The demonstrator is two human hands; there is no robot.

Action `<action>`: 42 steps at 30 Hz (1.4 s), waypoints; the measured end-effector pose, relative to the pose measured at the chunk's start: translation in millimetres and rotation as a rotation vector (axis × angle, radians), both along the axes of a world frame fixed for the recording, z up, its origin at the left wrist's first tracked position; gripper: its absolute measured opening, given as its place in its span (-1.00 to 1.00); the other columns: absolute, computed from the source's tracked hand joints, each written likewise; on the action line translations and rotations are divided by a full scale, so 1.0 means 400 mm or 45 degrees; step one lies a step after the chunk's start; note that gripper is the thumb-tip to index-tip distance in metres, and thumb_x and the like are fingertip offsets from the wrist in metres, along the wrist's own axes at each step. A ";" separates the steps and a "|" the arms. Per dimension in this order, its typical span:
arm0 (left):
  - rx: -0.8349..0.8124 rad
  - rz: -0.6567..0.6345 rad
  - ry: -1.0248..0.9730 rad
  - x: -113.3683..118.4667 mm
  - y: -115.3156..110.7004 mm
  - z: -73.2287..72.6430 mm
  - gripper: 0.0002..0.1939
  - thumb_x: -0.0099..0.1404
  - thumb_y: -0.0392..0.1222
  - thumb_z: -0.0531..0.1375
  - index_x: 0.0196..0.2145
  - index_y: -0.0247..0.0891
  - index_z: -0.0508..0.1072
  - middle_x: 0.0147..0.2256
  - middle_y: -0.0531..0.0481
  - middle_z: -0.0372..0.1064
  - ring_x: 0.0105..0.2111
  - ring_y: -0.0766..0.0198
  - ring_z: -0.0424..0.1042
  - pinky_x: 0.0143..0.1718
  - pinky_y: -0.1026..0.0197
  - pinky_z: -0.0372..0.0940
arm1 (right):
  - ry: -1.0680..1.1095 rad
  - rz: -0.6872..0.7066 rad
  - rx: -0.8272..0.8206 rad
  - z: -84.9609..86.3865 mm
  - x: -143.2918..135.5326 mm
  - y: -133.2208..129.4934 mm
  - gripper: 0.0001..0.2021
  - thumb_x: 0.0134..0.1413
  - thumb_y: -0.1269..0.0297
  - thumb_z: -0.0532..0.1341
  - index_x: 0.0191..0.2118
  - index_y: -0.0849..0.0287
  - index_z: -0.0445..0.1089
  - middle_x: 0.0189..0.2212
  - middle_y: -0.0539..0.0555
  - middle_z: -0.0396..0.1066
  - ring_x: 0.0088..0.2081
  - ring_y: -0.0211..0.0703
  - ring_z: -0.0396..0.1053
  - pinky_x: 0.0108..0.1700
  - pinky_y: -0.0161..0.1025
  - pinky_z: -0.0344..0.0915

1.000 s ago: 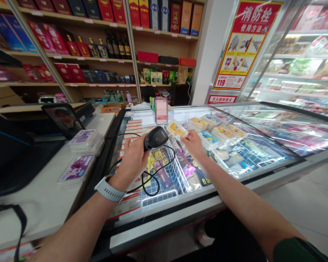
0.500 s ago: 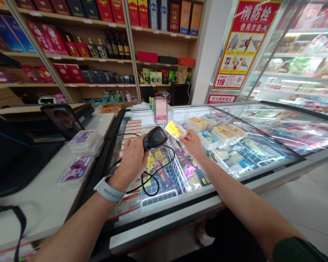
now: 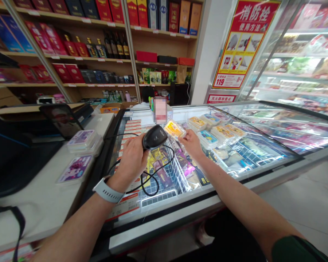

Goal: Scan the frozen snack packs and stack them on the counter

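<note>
My left hand (image 3: 132,160), with a pale watch strap at the wrist, is closed round a black barcode scanner (image 3: 155,137). The scanner's head points right, towards a clear plastic box with a yellow label (image 3: 174,129). My right hand (image 3: 191,143) pinches that box by its near right corner, above the freezer glass. A black cable (image 3: 153,193) loops over the glass below the scanner. Several similar boxes with yellow or blue labels (image 3: 222,134) lie on the glass to the right of my right hand.
A glass-topped chest freezer (image 3: 164,218) with wire baskets stretches before me. On the counter (image 3: 43,214) at left are purple-labelled boxes (image 3: 75,169) and a phone-like screen (image 3: 60,120). A person (image 3: 160,109) is beyond the freezer. Stocked shelves (image 3: 98,58) line the back.
The bright glare on the yellow label has faded, so its print shows more. Both hands keep nearly the same place; the view has shifted very slightly.
</note>
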State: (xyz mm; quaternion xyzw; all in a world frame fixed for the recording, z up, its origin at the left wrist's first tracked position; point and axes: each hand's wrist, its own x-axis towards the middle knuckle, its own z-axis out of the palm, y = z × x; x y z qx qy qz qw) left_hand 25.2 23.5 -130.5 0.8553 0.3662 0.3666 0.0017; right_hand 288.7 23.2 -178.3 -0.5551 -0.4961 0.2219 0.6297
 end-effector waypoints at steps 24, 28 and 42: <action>-0.049 -0.004 0.030 0.007 -0.006 0.007 -0.46 0.29 -0.30 0.03 0.22 -0.37 0.21 0.11 -0.33 0.42 0.14 -0.06 0.38 0.26 -0.17 0.10 | -0.064 -0.061 -0.018 -0.010 -0.046 0.026 -0.74 -0.08 0.20 0.29 -0.23 0.10 0.30 -0.30 0.06 0.55 -0.27 -0.07 0.52 -0.19 -0.15 0.43; -0.037 -0.008 0.032 0.007 -0.003 0.008 -0.47 0.28 -0.29 0.03 0.21 -0.38 0.22 0.10 -0.33 0.42 0.13 -0.07 0.38 0.24 -0.15 0.13 | -0.045 -0.046 -0.004 -0.009 -0.047 0.025 -0.73 -0.08 0.20 0.30 -0.22 0.11 0.30 -0.29 0.06 0.56 -0.27 -0.08 0.53 -0.17 -0.14 0.44; -0.048 -0.009 0.066 0.007 -0.007 0.003 -0.48 0.30 -0.28 0.03 0.22 -0.34 0.20 0.11 -0.30 0.40 0.13 -0.08 0.37 0.27 -0.19 0.05 | -0.028 -0.035 0.007 -0.009 -0.046 0.021 -0.73 -0.09 0.21 0.28 -0.21 0.10 0.30 -0.27 0.05 0.56 -0.25 -0.08 0.53 -0.15 -0.14 0.44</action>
